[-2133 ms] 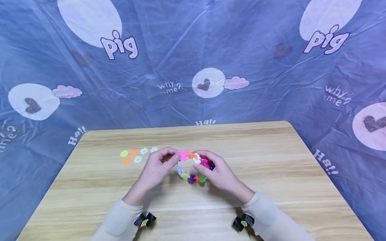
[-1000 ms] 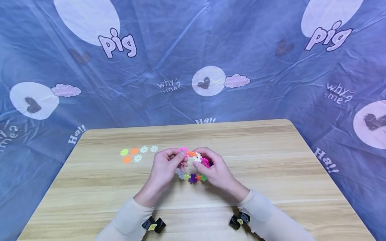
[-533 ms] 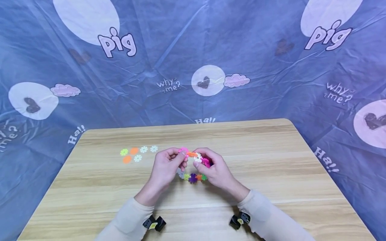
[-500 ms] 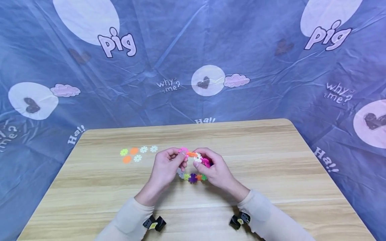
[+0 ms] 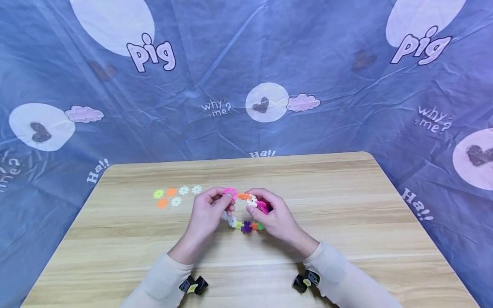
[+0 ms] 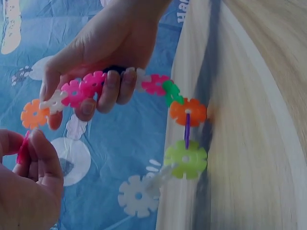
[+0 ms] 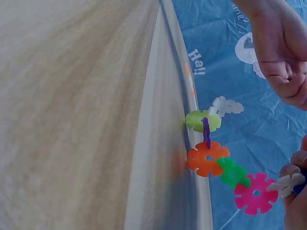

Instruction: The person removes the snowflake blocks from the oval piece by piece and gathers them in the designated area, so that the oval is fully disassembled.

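My left hand (image 5: 204,216) pinches a pink snowflake disc (image 6: 22,148) between thumb and fingers, edge-on in the left wrist view. My right hand (image 5: 279,220) holds a chain of interlocked snowflake discs (image 6: 155,85), its fingers curled round the pink, white and dark blue part. An orange disc (image 6: 34,114) ends the chain beside the pink disc; a narrow gap shows between them in the head view. From the right hand the chain hangs in a curve through green, orange, purple (image 5: 246,227) and yellow-green (image 6: 186,159) to whitish discs (image 6: 138,195) below the left hand.
Loose snowflake discs lie on the wooden table (image 5: 115,239) at the back left: one yellow-green (image 5: 158,193), two orange (image 5: 171,192) and several white (image 5: 176,201). A blue printed cloth (image 5: 215,137) stands behind the table.
The left hand first brought the pink disc against the orange end disc, then stayed there. Now it has shifted slightly left with the disc, leaving a gap. The right hand has hardly moved.
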Demonstrator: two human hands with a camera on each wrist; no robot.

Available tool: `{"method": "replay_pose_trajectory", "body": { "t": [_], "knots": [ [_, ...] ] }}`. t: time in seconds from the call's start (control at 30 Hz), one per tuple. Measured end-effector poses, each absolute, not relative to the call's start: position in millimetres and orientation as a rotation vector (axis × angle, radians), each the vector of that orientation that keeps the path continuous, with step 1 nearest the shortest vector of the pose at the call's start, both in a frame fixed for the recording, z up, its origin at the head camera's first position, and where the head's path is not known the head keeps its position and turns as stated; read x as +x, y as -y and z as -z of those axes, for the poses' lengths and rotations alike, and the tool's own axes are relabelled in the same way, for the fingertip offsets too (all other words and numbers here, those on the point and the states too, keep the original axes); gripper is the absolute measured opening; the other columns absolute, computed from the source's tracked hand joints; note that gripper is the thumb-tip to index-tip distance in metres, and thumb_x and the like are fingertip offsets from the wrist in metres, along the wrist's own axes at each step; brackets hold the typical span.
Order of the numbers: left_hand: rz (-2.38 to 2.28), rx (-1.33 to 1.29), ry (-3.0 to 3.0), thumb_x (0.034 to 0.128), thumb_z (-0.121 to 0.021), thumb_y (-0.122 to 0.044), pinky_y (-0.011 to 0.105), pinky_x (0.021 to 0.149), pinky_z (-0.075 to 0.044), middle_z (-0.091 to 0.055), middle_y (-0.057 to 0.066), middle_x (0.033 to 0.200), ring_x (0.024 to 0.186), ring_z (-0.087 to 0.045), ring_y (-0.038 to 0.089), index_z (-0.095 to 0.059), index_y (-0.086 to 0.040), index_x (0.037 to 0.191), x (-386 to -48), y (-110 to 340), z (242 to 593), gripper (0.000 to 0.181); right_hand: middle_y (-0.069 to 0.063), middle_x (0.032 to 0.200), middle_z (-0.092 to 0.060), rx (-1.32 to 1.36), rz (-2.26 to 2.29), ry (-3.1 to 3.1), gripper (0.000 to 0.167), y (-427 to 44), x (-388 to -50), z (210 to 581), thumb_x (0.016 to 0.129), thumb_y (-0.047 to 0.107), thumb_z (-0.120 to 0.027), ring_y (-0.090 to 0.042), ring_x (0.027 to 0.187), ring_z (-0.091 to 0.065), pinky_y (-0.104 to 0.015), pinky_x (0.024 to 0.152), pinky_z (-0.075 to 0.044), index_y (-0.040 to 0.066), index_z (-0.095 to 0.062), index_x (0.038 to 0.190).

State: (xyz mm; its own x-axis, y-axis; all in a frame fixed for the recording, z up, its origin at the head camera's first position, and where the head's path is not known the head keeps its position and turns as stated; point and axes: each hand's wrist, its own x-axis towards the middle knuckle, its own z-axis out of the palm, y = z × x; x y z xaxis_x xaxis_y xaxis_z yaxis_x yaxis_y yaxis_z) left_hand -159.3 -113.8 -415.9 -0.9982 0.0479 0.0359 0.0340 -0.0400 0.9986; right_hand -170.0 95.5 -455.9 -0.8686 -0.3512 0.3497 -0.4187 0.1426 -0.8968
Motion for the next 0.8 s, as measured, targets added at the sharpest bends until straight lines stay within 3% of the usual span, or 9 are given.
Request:
{"method": "replay_pose_trajectory", "body": {
  "t": [0.2,0.4,0.7,0.8],
  "knots": [
    [-2.176,0.111,-2.256,0.1055,-0.064,-0.002,0.022,0.073,-0.06,-0.073,0.009,0.092,0.078,-0.067,0.012,-0.072,0.011,0.114,-162,127,418,0.018,-0.018,0.115,-0.074,0.782,-1.817,2.345,0.031,-96,-170,456,0.102,0.009,-0.071,-0.01,0.092,-0.063,-0.024,0.079,-0.057,0.008,-0.07,0.133],
    [-1.954,0.073,-2.429,0.107,-0.064,-0.007,0.025,0.072,-0.058,-0.071,0.013,0.088,0.077,-0.066,0.017,-0.076,0.004,0.119,-164,147,419,0.02,-0.01,0.102,-0.071,0.773,-1.821,2.351,0.032,-96,-170,456,0.101,0.008,-0.072,-0.008,0.078,-0.055,-0.024,0.067,-0.05,0.008,-0.07,0.133],
    [-1.854,-0.004,-2.52,0.1026,-0.072,-0.007,0.027,0.071,-0.062,-0.08,0.013,0.102,0.077,-0.071,0.009,-0.076,0.001,0.121,-170,176,418,0.021,-0.006,0.097,-0.066,0.764,-1.797,2.372,0.034,-97,-169,455,0.101,0.008,-0.073,-0.008,0.073,-0.049,-0.023,0.06,-0.045,0.008,-0.07,0.134],
    [-1.858,-0.042,-2.563,0.1021,-0.074,-0.008,0.025,0.068,-0.06,-0.081,0.011,0.099,0.075,-0.07,0.007,-0.077,0.0,0.12,-171,182,419,0.02,-0.005,0.098,-0.066,0.761,-1.789,2.377,0.035,-97,-168,454,0.101,0.009,-0.073,-0.008,0.074,-0.049,-0.023,0.061,-0.045,0.009,-0.07,0.135]
  ]
}}
